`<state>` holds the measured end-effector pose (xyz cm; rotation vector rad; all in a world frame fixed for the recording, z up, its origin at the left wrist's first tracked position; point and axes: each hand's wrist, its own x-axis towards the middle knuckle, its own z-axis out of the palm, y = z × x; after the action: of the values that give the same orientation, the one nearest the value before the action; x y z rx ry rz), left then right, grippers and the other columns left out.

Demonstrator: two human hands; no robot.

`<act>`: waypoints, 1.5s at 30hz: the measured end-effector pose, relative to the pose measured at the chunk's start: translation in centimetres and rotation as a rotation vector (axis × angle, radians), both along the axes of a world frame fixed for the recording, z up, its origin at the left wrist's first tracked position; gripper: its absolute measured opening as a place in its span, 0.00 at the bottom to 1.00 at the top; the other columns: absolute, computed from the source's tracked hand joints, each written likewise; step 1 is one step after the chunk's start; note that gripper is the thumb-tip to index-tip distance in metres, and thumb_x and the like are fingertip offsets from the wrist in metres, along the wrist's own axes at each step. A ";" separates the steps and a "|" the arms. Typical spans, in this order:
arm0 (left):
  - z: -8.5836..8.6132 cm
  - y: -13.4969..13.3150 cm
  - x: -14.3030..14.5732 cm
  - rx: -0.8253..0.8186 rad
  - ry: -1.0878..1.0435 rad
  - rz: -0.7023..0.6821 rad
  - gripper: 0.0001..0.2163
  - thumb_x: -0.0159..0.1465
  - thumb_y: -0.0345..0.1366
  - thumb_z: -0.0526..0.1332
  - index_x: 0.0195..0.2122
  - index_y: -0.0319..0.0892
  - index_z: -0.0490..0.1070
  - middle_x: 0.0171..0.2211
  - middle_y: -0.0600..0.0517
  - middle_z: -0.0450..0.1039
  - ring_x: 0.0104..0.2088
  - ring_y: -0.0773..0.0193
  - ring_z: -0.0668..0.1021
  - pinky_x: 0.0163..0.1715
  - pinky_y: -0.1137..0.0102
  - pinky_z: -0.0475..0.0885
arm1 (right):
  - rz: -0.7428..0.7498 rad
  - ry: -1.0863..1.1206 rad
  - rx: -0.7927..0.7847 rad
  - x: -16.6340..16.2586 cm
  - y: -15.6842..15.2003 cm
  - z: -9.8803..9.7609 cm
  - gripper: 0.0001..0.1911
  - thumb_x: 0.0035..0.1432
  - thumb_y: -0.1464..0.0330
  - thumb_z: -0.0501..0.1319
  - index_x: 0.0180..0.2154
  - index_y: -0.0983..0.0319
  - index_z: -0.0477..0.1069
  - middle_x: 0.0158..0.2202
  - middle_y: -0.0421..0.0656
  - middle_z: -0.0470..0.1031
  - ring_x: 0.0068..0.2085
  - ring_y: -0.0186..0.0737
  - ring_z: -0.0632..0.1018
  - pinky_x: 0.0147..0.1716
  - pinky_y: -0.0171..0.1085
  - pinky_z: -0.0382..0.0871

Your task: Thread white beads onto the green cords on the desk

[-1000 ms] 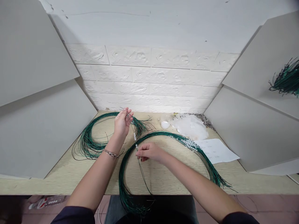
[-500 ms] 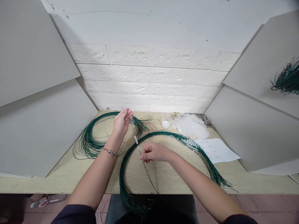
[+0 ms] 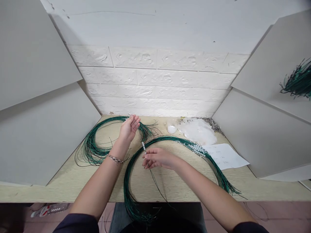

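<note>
Black beaded cord (image 3: 143,146) runs between left fingers (image 3: 133,121), right fingers (image 3: 147,158)

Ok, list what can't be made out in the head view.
Left hand: its fingers hide how the beaded cord is gripped.
Right hand: its fingers cover part of that cord.
Paper note: writing too small to read.
Small metal bits: too small to identify, partly behind the plastic bag.
Near green coil: lower part lost in shadow below the table edge.
</note>
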<state>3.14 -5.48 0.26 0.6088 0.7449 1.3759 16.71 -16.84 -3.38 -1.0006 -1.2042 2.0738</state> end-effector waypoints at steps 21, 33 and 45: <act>-0.6 1.5 -1.4 0.014 -0.008 0.083 0.04 0.58 0.29 0.55 0.29 0.37 0.68 0.29 0.50 0.73 0.28 0.71 0.75 0.29 0.78 0.70 | -0.528 0.019 0.004 -0.9 0.0 0.0 0.18 0.39 0.61 0.64 0.26 0.62 0.58 0.15 0.29 0.53 0.15 0.21 0.49 0.13 0.27 0.34; -1.0 1.6 -1.5 0.044 0.009 0.063 0.04 0.58 0.28 0.55 0.30 0.36 0.68 0.27 0.50 0.72 0.28 0.70 0.75 0.28 0.77 0.70 | -0.508 0.083 0.016 -0.4 0.0 0.5 0.15 0.39 0.63 0.64 0.29 0.62 0.63 0.14 0.29 0.50 0.14 0.21 0.46 0.13 0.28 0.32; -0.5 1.2 -1.1 0.063 0.005 0.059 0.03 0.57 0.29 0.57 0.29 0.35 0.69 0.27 0.50 0.72 0.27 0.70 0.75 0.28 0.77 0.69 | -0.420 0.087 -0.056 0.4 0.0 1.0 0.22 0.45 0.67 0.60 0.45 0.58 0.65 0.14 0.28 0.48 0.14 0.21 0.45 0.14 0.28 0.32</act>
<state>2.00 -4.27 -0.25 0.6439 0.7306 1.4574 17.08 -16.79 -2.34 -1.0712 -0.8116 1.8041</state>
